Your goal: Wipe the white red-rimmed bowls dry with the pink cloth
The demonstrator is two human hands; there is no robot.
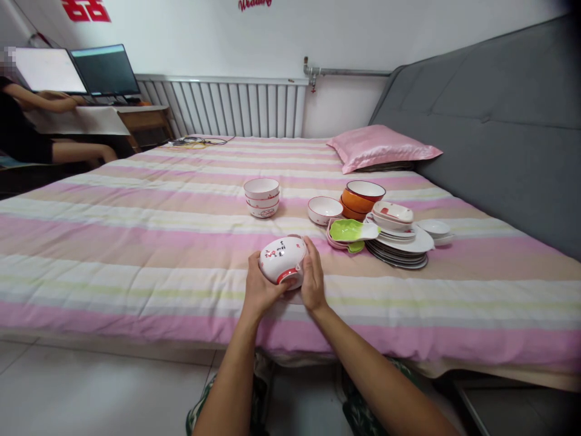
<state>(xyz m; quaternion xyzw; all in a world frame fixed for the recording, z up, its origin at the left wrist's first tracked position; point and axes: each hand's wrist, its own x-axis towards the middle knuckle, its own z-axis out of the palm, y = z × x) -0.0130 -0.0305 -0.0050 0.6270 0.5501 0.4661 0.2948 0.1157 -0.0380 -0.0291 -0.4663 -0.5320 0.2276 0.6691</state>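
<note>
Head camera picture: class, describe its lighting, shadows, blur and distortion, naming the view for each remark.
Head view: soft, even room light; the stacked bowls cast only a faint shadow on the striped bed. Head view: wide-angle bending toward the edges, corners darkened. Head view: the white bowl between left hand and right hand is sharp; a patch at the far left is pixelated.

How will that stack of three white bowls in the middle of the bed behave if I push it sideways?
The stack of three white bowls looks glazed ceramic, so probably stiff, fairly heavy and breakable. It stands on the soft striped bedspread, so a push would likely tip it rather than slide it. The nested bowls might shift against each other, since glaze tends to be slippery.
</note>
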